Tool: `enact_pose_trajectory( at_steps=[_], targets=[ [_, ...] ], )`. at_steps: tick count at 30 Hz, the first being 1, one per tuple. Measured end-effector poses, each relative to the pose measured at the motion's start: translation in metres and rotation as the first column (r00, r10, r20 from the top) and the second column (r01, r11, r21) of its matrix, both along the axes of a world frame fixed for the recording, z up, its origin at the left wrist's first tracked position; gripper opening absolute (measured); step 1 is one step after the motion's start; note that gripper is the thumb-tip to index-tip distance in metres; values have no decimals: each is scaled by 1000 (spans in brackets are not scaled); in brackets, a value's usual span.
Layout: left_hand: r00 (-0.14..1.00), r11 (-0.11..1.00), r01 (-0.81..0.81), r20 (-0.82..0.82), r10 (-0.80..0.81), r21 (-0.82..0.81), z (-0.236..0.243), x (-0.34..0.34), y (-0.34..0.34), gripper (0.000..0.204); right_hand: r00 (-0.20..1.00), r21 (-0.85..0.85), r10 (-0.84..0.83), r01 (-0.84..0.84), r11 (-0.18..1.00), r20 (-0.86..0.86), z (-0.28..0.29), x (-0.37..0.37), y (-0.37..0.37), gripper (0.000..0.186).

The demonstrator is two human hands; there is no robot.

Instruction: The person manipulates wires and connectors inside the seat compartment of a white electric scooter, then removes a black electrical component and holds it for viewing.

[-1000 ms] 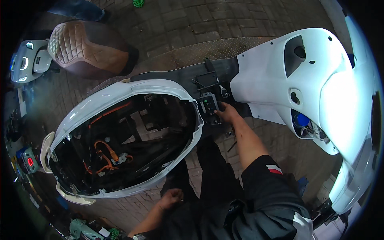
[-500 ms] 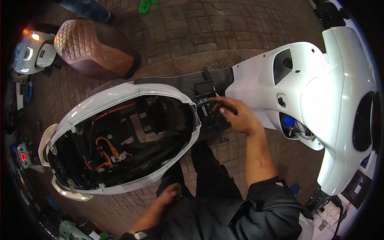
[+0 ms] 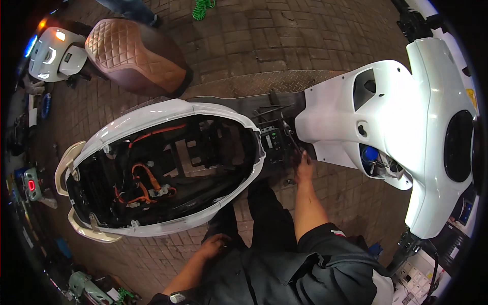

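Note:
My right hand (image 3: 305, 166) reaches down to the scooter's dark footboard. Its fingers are closed at the end of a slim hand tool (image 3: 288, 131) with a silvery tip; its exact kind is unclear. Beside it, a black box with small green parts (image 3: 272, 138) sits in front of the white body's rim. Thin dark tools or rods (image 3: 269, 110) lie further back on the footboard. By my thigh, my left hand (image 3: 217, 246) is curled, with a tiny pale speck at its fingers that I cannot identify.
The open white scooter body (image 3: 173, 109) shows orange cables (image 3: 147, 178) inside. To the right rises the white front shield (image 3: 330, 112). A brown quilted seat (image 3: 122, 56) stands at the far left, near another white scooter (image 3: 51, 56). A green coiled hose (image 3: 201, 10) lies behind.
My right hand has come down and nearer to me, from above the black box to the slim tool's end, and its fingers have closed. My left hand stays by my thigh. The view has shifted slightly.

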State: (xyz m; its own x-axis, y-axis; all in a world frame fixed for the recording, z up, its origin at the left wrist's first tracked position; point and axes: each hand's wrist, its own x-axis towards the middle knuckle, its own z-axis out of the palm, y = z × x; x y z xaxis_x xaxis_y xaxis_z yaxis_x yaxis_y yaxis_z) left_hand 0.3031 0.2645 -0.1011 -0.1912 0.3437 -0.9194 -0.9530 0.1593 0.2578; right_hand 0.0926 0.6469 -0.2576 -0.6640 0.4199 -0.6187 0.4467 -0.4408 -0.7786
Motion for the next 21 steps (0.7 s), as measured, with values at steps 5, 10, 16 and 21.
enact_pose_trajectory(
  at_steps=[5,10,16,21],
  targets=[
    [997,997,53,-58,-56,-52,8,8,-15,36,919,-132,-22,80,988,394,-14,42,-7,51],
    [892,943,309,-306,-334,-126,7,13,-23,38,864,-129,122,-66,989,488,-9,45,15,51],
    [963,971,239,-121,-240,-18,3,5,-23,33,747,242,344,-552,798,569,-3,41,33,50],
    [970,981,161,-203,-137,107,0,-7,-44,22,707,443,603,-705,554,369,34,30,15,47]
  ],
)
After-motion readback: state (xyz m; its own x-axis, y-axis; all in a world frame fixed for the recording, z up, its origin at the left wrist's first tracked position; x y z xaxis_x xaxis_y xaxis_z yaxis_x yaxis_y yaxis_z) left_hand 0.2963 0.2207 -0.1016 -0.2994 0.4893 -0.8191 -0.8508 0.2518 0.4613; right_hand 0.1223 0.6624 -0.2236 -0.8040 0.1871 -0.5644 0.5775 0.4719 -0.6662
